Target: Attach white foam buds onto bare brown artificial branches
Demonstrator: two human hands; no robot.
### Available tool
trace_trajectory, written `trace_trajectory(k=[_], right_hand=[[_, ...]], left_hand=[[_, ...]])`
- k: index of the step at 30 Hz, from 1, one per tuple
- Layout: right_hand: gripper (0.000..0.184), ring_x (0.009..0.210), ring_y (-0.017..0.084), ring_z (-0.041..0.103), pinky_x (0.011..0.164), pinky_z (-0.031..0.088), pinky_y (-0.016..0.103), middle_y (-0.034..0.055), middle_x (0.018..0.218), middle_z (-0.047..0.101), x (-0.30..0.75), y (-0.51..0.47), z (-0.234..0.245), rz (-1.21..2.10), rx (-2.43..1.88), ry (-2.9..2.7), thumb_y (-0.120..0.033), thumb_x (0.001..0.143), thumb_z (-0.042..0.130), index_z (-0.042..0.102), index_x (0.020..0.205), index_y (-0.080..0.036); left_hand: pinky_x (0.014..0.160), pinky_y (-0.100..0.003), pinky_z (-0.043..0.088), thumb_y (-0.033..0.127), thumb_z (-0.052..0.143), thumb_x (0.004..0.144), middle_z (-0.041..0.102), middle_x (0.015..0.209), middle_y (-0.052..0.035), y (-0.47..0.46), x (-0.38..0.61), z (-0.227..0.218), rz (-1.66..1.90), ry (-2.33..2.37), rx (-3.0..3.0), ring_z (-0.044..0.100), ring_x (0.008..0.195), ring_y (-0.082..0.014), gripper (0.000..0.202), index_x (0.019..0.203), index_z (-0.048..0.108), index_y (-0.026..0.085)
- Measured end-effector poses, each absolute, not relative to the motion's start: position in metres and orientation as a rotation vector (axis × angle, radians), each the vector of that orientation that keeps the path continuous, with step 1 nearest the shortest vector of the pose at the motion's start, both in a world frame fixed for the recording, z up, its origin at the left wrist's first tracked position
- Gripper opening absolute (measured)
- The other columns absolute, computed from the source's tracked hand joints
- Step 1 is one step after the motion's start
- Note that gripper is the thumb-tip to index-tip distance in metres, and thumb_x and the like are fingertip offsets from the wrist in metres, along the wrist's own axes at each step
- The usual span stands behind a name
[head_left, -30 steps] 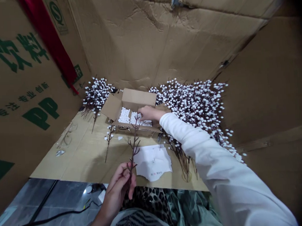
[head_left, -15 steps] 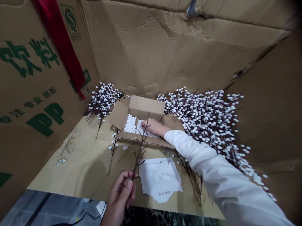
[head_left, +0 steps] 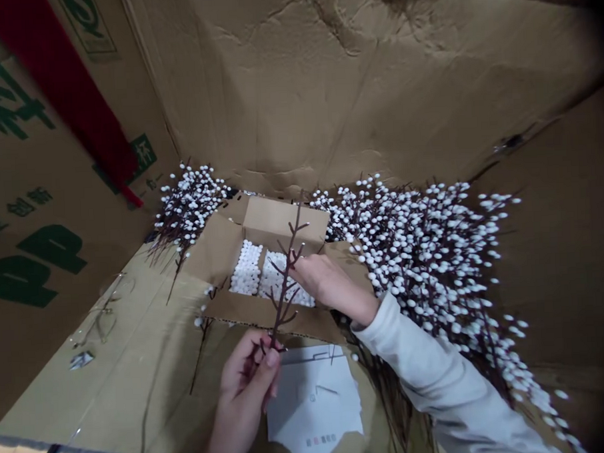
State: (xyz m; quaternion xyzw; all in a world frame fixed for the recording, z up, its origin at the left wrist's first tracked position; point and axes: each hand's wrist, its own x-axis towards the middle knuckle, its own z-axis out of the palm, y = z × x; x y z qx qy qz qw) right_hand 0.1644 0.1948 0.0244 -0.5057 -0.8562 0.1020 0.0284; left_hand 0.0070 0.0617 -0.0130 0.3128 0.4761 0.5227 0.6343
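Cardboard wall, left, reads green "PP". Our left hand clamps fingers on the bare twig, near end, tip pointing far. Our right hand touches it; we cannot tell its finger state.

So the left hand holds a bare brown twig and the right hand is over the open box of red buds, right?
No, the buds in the open box are white, not red; the head view shows it. The left hand holds a bare brown twig, with the right hand over the box.
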Motion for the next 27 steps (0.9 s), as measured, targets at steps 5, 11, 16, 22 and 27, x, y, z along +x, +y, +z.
trace_trajectory(k=[5, 11, 16, 22, 27], right_hand=[[0.027, 0.053, 0.013, 0.044, 0.052, 0.03, 0.025, -0.0025, 0.057, 0.047, 0.171, 0.19, 0.028, 0.706, -1.396, -2.191, -0.032, 0.093, 0.046, 0.05, 0.069, -0.021], [0.025, 0.042, 0.009, 0.023, 0.039, 0.031, 0.02, -0.0078, 0.056, 0.033, 0.182, 0.148, 0.048, 1.825, -0.998, -1.025, -0.036, 0.09, 0.048, 0.048, 0.069, -0.022], [0.014, 0.055, 0.01, 0.051, 0.055, 0.054, 0.022, -0.0001, 0.068, 0.053, 0.193, 0.094, 0.048, 1.822, -0.915, -0.791, -0.023, 0.088, 0.05, 0.057, 0.077, -0.019], [0.011, 0.072, 0.013, 0.067, 0.074, 0.06, 0.027, 0.0031, 0.08, 0.067, 0.201, 0.05, 0.041, 1.724, -0.954, -0.729, -0.012, 0.078, 0.061, 0.062, 0.087, -0.019], [0.016, 0.07, 0.009, 0.065, 0.071, 0.058, 0.019, 0.0012, 0.084, 0.066, 0.19, 0.02, 0.034, 1.678, -0.947, -0.486, -0.015, 0.074, 0.071, 0.065, 0.089, -0.02]], left_hand=[[0.036, -0.014, 0.023, 0.051, 0.071, 0.073, 0.049, 0.052, 0.0051, 0.061, 0.011, -0.014, 1.228, 1.101, 0.694, 0.035, 0.042, -0.0053, 0.036, 0.072, 0.057, 0.018], [0.035, -0.013, 0.024, 0.053, 0.073, 0.068, 0.048, 0.051, 0.0061, 0.048, 0.009, -0.017, 1.248, 1.126, 0.639, 0.037, 0.042, -0.0055, 0.039, 0.074, 0.057, 0.019], [0.034, -0.012, 0.022, 0.055, 0.074, 0.067, 0.049, 0.051, 0.0062, 0.03, 0.007, -0.021, 1.248, 1.123, 0.632, 0.037, 0.042, -0.0056, 0.041, 0.076, 0.057, 0.019], [0.036, -0.013, 0.023, 0.058, 0.07, 0.069, 0.046, 0.047, 0.0073, 0.006, 0.01, -0.023, 1.188, 1.059, 0.684, 0.034, 0.041, -0.0059, 0.042, 0.076, 0.055, 0.019], [0.036, -0.014, 0.024, 0.057, 0.07, 0.071, 0.049, 0.052, 0.0052, -0.01, 0.012, -0.028, 1.183, 1.024, 0.749, 0.037, 0.043, -0.0068, 0.041, 0.076, 0.058, 0.018]])
